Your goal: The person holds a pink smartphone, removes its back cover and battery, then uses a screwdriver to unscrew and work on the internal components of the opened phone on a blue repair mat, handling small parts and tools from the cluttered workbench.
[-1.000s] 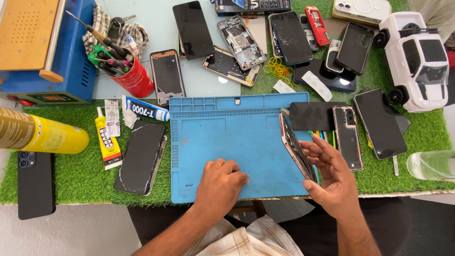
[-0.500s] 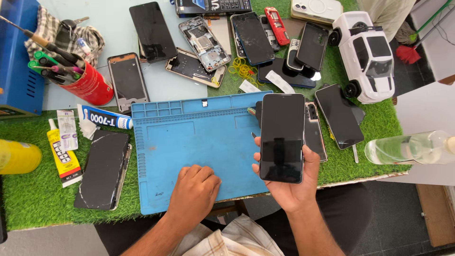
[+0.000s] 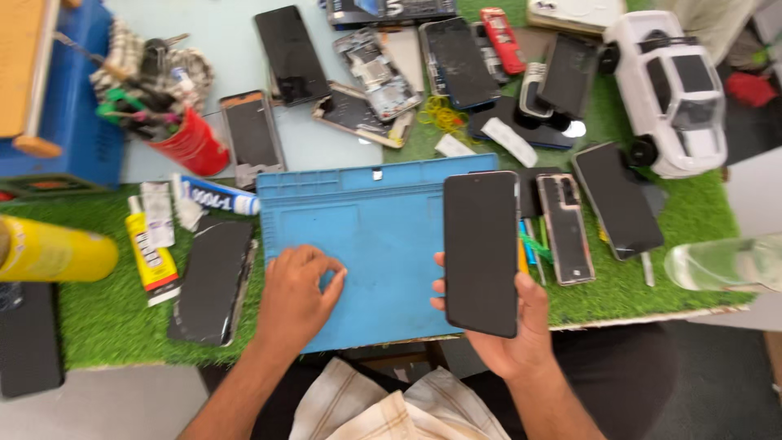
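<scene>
Your right hand point(image 3: 509, 326) grips a black phone point(image 3: 481, 253) from below, screen up and dark, held over the right edge of the blue work mat point(image 3: 366, 236). Your left hand point(image 3: 295, 297) rests on the mat with the fingers curled loosely; it holds nothing that I can see. I judge you are at the checking step: the phone is lifted for a look at its glass. The next move needs a firm hold by the edges and a free place on the mat to lay it flat. For containers, the red cup point(image 3: 191, 147) at the back left stands tilted and is full of tools with coloured handles. A clear bottle point(image 3: 725, 262) lies on the green grass mat point(image 3: 114, 326) at the right; what is inside I cannot tell.
</scene>
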`<move>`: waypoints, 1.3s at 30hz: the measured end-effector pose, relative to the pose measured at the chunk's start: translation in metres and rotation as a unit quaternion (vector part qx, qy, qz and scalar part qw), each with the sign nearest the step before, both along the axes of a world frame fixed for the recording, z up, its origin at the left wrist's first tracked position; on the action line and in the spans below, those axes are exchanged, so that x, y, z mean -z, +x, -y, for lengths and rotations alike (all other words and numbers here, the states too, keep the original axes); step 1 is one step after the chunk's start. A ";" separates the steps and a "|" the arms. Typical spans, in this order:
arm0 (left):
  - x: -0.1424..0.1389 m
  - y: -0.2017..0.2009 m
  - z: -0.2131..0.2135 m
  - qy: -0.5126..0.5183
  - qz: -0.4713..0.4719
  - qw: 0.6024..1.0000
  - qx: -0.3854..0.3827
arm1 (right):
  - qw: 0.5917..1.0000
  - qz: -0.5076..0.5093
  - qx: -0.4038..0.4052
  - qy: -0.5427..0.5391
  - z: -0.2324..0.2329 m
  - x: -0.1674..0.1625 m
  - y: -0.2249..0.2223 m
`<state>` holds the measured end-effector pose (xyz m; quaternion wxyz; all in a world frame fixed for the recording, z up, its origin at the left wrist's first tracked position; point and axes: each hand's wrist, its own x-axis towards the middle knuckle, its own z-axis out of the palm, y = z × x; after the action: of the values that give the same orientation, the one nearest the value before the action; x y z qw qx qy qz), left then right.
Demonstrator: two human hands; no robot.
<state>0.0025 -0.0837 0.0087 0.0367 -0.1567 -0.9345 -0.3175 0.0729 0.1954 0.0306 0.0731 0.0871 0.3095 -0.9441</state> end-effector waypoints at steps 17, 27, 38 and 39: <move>-0.012 -0.034 0.049 -0.091 -0.051 0.989 -0.103 | 0.998 0.018 -0.023 -0.054 0.000 0.020 -0.008; -0.059 0.045 -0.069 0.140 -0.127 0.966 0.179 | 0.987 0.148 -0.008 -0.064 0.030 0.014 -0.016; -0.070 0.030 -0.079 0.142 -0.098 0.970 0.169 | 0.966 0.222 -0.058 -0.118 0.036 0.010 -0.014; -0.070 0.029 -0.079 0.143 -0.095 0.970 0.170 | 0.965 0.230 -0.052 -0.118 0.036 0.010 -0.014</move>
<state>0.0311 -0.0043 0.0786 0.0928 -0.3359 -0.8311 -0.4333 0.0589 0.1597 0.0207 0.2012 0.2768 0.1749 -0.9232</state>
